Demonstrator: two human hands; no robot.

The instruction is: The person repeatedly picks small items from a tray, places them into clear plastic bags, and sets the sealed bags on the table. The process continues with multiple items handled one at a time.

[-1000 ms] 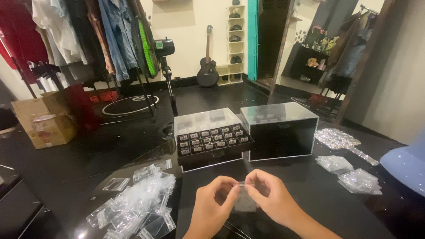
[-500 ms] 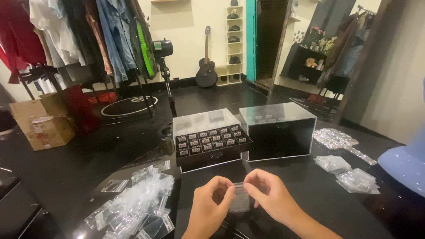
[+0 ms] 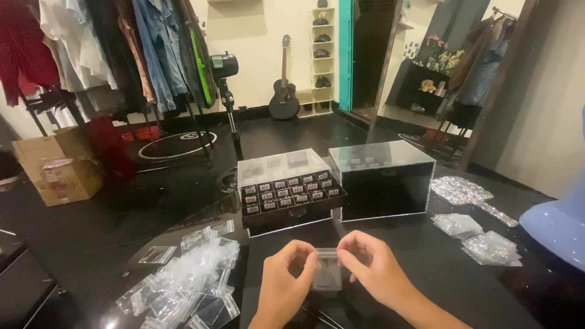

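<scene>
A: At the lower left of the frame, what lies there?

B: A heap of clear bags (image 3: 183, 283), spread on the black table (image 3: 426, 268), apart from both hands.

A: And at the bottom centre?

B: The left hand (image 3: 285, 285) and the right hand (image 3: 373, 274) meet over one small bag (image 3: 328, 273). Each pinches a top corner between thumb and forefinger; the other fingers curl in. The bag hangs between them, just above the table.

A: Anything different from a second ago?

B: Little. The grip is the same, the hands sit a touch lower in the frame, and the bag shows more fully between the fingers. I judge the fingers are working along its top edge; whether it is open or sealed, I cannot tell.

A: Above the hands?

B: A drawer box (image 3: 291, 190) with rows of small labelled pieces, untouched, and a black case (image 3: 382, 180) just beside it on its right.

A: Far right?

B: More packets (image 3: 492, 248), well apart from the hands.
</scene>
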